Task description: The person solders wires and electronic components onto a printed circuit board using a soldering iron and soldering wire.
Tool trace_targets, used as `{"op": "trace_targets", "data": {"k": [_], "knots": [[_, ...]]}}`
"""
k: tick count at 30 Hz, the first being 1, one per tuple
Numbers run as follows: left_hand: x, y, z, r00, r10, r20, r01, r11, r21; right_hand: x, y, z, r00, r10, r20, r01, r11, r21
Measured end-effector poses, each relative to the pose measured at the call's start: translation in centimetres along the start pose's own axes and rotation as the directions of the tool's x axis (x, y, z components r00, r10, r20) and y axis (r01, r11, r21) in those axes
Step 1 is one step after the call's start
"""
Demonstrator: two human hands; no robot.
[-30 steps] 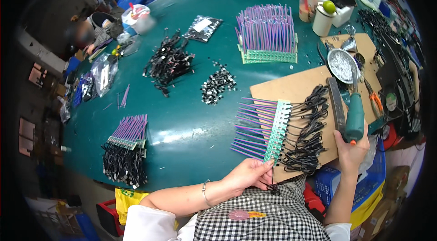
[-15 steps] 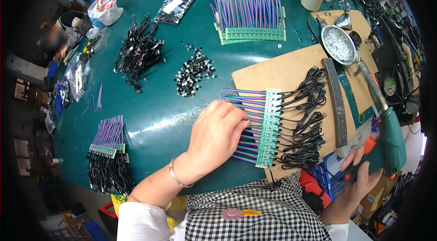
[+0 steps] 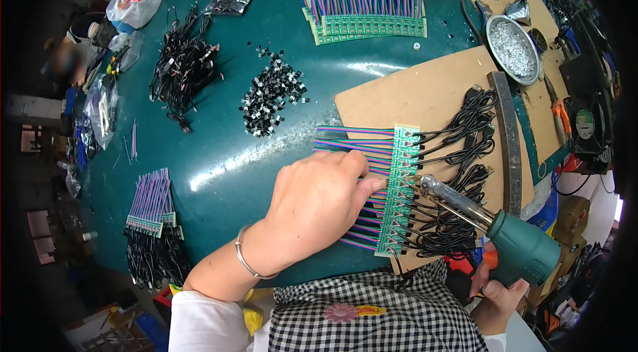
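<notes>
- I see the left hand (image 3: 322, 196) over the wires (image 3: 355, 130), thumb and forefinger narrowed together near the left edge of the green board (image 3: 401, 146); I cannot tell whether anything sits between their tips.
- I have the right hand (image 3: 498, 293) wrapped around the handle of the soldering gun (image 3: 525, 245), whose tip points left, at the board's right edge; I cannot tell if it touches.
- I find that board partly on the brown sheet (image 3: 412, 103), wires reaching left, black cables (image 3: 473, 127) coiled to the right.
- Right of the cables, I see a dark bar (image 3: 508, 146) lying on the sheet.
- Beyond it are a bowl (image 3: 490, 39) of silvery bits and orange-handled pliers (image 3: 561, 119).
- Farther left on the green table (image 3: 226, 232), I see small black-and-white parts (image 3: 272, 94) in a heap.
</notes>
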State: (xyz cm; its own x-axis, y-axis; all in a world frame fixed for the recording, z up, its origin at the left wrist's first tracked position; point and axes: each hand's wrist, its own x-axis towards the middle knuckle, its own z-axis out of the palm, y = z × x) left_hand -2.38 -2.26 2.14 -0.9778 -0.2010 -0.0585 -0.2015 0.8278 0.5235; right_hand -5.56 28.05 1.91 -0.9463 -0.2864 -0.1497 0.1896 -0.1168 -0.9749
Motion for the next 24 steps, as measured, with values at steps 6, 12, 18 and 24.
{"op": "trace_targets", "data": {"k": [6, 12, 18, 24], "knots": [[0.9, 0.2, -0.1, 0.997, 0.058, 0.040, -0.060, 0.998, 0.029, 0.0, -0.7, -0.6, 0.976, 0.212, 0.046, -0.210, 0.977, -0.044], [0.8, 0.6, -0.1, 0.993, 0.112, 0.030, -0.116, 0.978, 0.175, 0.1, -0.6, 0.7, 0.983, 0.184, -0.021, -0.185, 0.981, -0.065], [1.8, 0.6, 0.1, 0.994, 0.055, 0.097, -0.055, 0.998, -0.006, 0.3, -0.8, 1.3, 0.965, 0.257, -0.048, -0.260, 0.963, -0.066], [1.5, -0.3, 1.7, 0.993, -0.098, 0.068, 0.114, 0.942, -0.316, 0.4, -0.5, 1.6, 0.961, 0.266, -0.072, -0.270, 0.961, -0.059]]}}
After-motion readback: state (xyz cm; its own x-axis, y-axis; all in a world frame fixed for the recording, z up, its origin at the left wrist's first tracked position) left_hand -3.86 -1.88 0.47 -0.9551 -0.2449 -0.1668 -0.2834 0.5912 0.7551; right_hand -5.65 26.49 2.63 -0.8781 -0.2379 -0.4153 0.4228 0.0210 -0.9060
